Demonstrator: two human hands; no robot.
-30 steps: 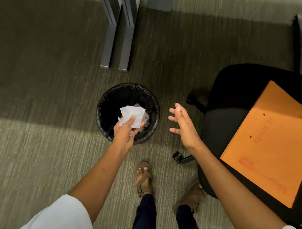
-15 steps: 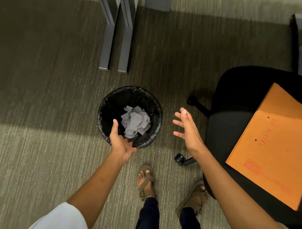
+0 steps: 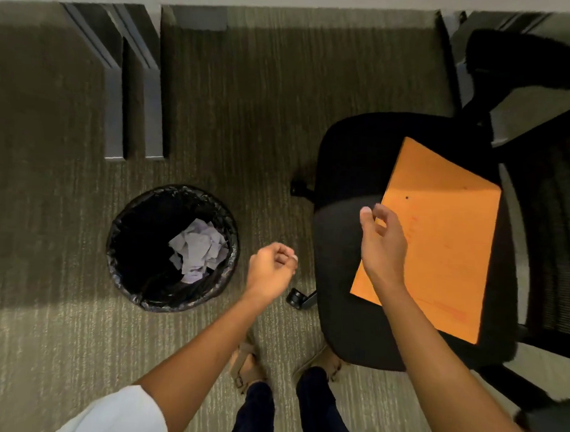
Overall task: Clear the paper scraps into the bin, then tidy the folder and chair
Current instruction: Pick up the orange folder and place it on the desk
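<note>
From the head view, the paper scraps (image 3: 198,246) are seen lying inside the bin (image 3: 123,274), well to the left of the left hand (image 3: 270,268), whose fingers (image 3: 287,258) are curled closed on nothing visible. The right hand (image 3: 383,243) is held over the chair (image 3: 340,250), its fingers (image 3: 382,212) loosely open, at the near left edge of the orange folder (image 3: 444,240) lying on the seat.

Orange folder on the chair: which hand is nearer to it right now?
Right. The right hand hovers over the orange folder's near-left edge on the chair; the left hand, loosely curled, hangs between chair and bin.
</note>
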